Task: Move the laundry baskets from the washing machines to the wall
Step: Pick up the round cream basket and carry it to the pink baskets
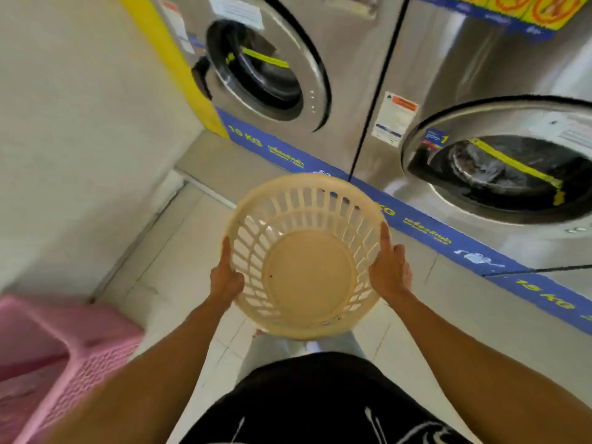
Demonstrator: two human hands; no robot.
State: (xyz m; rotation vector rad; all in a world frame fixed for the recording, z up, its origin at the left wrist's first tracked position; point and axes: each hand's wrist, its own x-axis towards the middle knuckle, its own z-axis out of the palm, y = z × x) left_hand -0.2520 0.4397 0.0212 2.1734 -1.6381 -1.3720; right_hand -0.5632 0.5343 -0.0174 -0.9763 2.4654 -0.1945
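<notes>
A round cream plastic laundry basket with slotted sides is held above the tiled floor, empty and tilted toward me. My left hand grips its left rim and my right hand grips its right rim, index finger stretched along the edge. A pink rectangular laundry basket stands on the floor at the lower left, beside the white wall. Two steel front-loading washing machines stand right ahead, doors shut.
A blue floor-level strip with yellow lettering runs along the base of the machines. A yellow panel edges the left machine next to the wall. Pale floor tiles lie between the wall and the machines.
</notes>
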